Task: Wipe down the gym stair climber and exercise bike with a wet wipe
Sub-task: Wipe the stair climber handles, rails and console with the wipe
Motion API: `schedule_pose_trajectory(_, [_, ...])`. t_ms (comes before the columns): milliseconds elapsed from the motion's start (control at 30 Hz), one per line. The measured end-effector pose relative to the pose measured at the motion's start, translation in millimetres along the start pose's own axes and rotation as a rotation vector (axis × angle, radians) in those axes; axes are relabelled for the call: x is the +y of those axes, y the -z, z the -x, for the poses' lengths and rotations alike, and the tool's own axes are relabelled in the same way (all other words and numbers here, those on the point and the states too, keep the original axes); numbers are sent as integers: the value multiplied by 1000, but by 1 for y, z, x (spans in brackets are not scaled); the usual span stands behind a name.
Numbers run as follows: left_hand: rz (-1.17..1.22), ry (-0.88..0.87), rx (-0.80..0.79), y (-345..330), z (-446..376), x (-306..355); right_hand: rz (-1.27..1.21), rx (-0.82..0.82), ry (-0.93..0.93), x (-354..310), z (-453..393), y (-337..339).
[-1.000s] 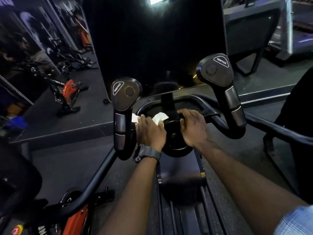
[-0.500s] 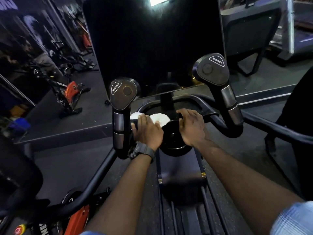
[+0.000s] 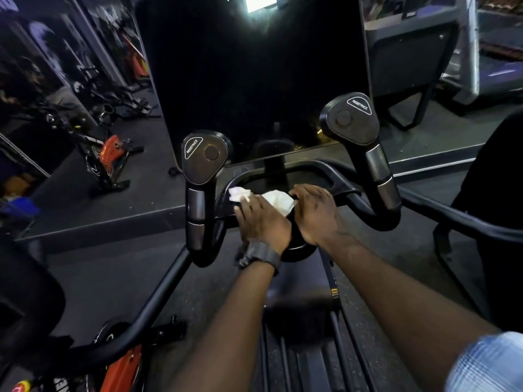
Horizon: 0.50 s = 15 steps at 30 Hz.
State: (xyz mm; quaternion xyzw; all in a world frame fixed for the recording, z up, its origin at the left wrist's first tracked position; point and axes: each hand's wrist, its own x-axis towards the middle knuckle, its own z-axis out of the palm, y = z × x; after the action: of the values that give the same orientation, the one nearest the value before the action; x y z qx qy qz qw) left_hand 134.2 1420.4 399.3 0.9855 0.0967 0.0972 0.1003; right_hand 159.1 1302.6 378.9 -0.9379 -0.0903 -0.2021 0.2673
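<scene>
I stand at a black stair climber with a big dark screen (image 3: pixel 254 80) and two upright handles marked RESISTANCE, the left handle (image 3: pixel 202 176) and the right handle (image 3: pixel 359 131). My left hand (image 3: pixel 261 219), a dark watch on its wrist, presses a crumpled white wet wipe (image 3: pixel 278 200) onto the black console tray (image 3: pixel 311 176) between the handles. Part of the wipe sticks out left of my fingers. My right hand (image 3: pixel 315 212) rests beside it, gripping the tray's near edge above a round cup holder (image 3: pixel 297 250).
An orange and black exercise bike (image 3: pixel 110 157) stands on a raised platform at the left, with another orange bike frame (image 3: pixel 121 369) at the bottom left. A dark side rail (image 3: pixel 467 222) runs off to the right. A treadmill (image 3: pixel 495 66) is at the back right.
My left hand has slid the wipe rightward along the tray toward my right hand, and the wipe is now more spread out. My right hand has stayed on the tray edge.
</scene>
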Motion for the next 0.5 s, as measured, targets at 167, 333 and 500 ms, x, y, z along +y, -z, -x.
schedule_pose_trajectory(167, [-19,72,-6,0,-9,-18,-24,1,0,-2,0,3])
schedule_pose_trajectory(333, [-132,179,-182,2,-63,-3,-20,6,0,-1,2,3])
schedule_pose_trajectory(500, [-141,-5,-331,8,-77,5,-15,1,-3,-4,1,4])
